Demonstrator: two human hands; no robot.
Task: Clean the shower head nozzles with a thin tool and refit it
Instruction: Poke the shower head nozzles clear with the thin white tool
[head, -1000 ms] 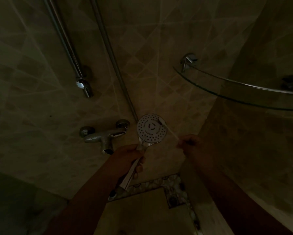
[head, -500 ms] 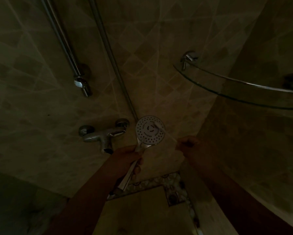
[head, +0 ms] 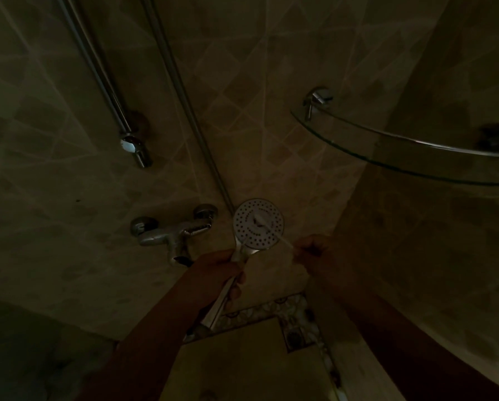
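The round white shower head (head: pixel 249 231) faces me with its dotted nozzle plate, in the dim centre of the view. My left hand (head: pixel 216 273) grips its chrome handle just below the face. My right hand (head: pixel 314 254) sits to the right of the head, fingers curled, pinching a thin pale tool (head: pixel 271 230). The tool slants up and left across the nozzle plate, and its tip lies near the centre of the face. The hose (head: pixel 181 91) runs up the wall from behind the head.
A chrome mixer tap (head: pixel 170 233) is fixed to the tiled wall left of the head. Above it hangs the riser rail with its lower bracket (head: pixel 132 146). A glass corner shelf (head: pixel 401 151) juts out at the upper right. A patterned floor border (head: pixel 294 314) lies below.
The tool's tip has shifted from the upper right edge of the nozzle plate to its centre. Both hands and the shower head have stayed almost in place.
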